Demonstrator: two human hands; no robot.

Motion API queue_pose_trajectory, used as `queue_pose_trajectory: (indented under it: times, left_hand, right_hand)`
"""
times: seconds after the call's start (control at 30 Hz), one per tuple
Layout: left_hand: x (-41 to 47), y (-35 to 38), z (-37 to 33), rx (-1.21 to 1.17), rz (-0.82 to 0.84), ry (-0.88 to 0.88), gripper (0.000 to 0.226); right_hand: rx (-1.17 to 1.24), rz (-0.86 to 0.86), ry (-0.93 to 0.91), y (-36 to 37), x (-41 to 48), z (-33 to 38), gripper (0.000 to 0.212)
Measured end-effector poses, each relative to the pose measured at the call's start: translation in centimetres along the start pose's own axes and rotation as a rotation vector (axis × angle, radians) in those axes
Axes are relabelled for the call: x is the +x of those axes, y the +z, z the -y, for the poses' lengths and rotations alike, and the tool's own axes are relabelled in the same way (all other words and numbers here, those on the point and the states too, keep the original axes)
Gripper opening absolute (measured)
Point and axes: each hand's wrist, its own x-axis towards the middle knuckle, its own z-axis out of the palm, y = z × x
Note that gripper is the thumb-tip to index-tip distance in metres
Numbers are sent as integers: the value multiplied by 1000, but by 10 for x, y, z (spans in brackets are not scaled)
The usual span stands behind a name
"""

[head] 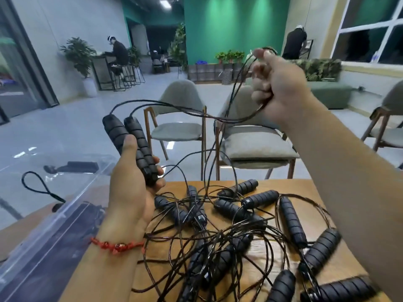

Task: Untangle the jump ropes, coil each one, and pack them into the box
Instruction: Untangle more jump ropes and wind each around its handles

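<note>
**A:** The left hand was wrapped round a pair of handles, side by side, tops pointing up and away. Both ends of one rope gathered together, I'd say, to give the coiling a fixed anchor.

**B:** And the right hand was up high, fingers curled tight on a bunch of thin black cord. That cord ran from the handle tops across to the fist, sagging in the middle.

**A:** Raised like that to lift the line clear of the tangle on the bench, by my reading. Some strands dropped from near the fist into the heap, though. Whether they belonged to this rope, I couldn't tell.

**B:** The rest lay knotted together below both arms, handles pointing every which way.

**A:** The clear box sat at the left, just beside the left forearm, handy for a finished coil. Something dark lay inside, too blurred through the plastic to name.

**B:** Coiling stage on this rope, then, with plenty left to sort.
</note>
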Motion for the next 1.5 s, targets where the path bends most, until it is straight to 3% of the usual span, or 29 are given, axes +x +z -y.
queue_pose_trajectory:
  times: [0.13,0.23,0.57,0.63,0.77,0.83,0.97,1.07,1.13,1.27,1.5]
  left_hand:
    - [8,-2,-3,59,2,-54,42]
    - [9,0,-5,80,21,-105,41]
    - [7,36,-40,29,157,45,47]
    - [6,36,-43,68,197,25,49]
    - [1,29,-34,139,180,-72,50]
    - [0,25,-29,148,164,-94,51]
    - [0,23,-29,173,181,-100,51]
    - [-1,27,-32,192,196,-88,49]
    - [-2,29,-32,204,225,-69,49]
    - [-6,35,-32,261,278,11,43]
    - [-10,37,-43,169,354,-37,53]
  right_hand:
    - [-52,-75,-210,26,35,52,18]
    - [-70,-108,-266,43,54,87,23]
    - [-150,-29,-576,71,73,144,36]
    - [-320,-40,-459,67,69,135,31]
    - [-856,-16,87,37,70,67,18]
    - [-1061,26,231,19,68,33,15]
    - [-1261,72,223,9,57,-3,45]
    - [-1366,205,148,15,38,-12,30]
    - [-1378,299,189,15,23,-21,19]
    - [-1564,525,307,14,-6,-39,20]
    - [-1612,573,446,-19,-32,-92,25]
